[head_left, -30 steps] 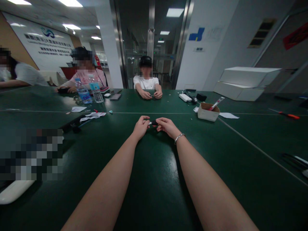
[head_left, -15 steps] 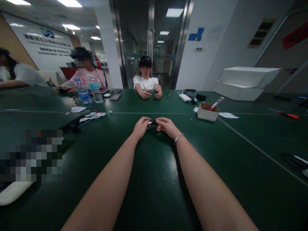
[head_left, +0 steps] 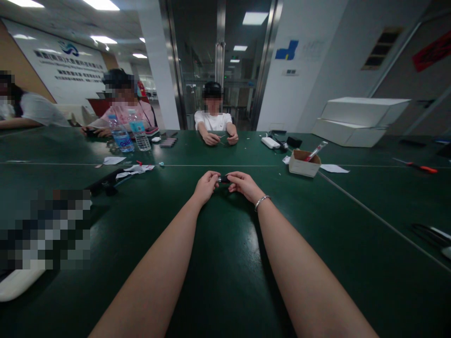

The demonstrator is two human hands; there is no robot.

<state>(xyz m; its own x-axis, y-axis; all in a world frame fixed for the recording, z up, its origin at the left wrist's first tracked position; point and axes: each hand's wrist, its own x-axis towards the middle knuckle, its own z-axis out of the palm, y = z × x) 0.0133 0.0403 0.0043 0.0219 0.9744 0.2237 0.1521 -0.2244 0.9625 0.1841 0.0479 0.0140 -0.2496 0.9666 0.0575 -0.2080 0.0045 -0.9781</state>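
A small dark object with a silvery part point(head_left: 223, 179) is held between my two hands, just above the green table point(head_left: 225, 225). My left hand point(head_left: 207, 185) pinches its silvery end with thumb and fingers. On its black end my right hand point(head_left: 244, 184) is closed, the thumb and forefinger together; a silver bangle circles that wrist. What the object is cannot be made out at this size.
Ahead sits a person in white point(head_left: 213, 121); more people are at the left, behind two bottles point(head_left: 140, 131). A small box point(head_left: 303, 164), white boxes point(head_left: 352, 134), a screwdriver point(head_left: 423, 168) and paper scraps point(head_left: 136, 170) lie around the table.
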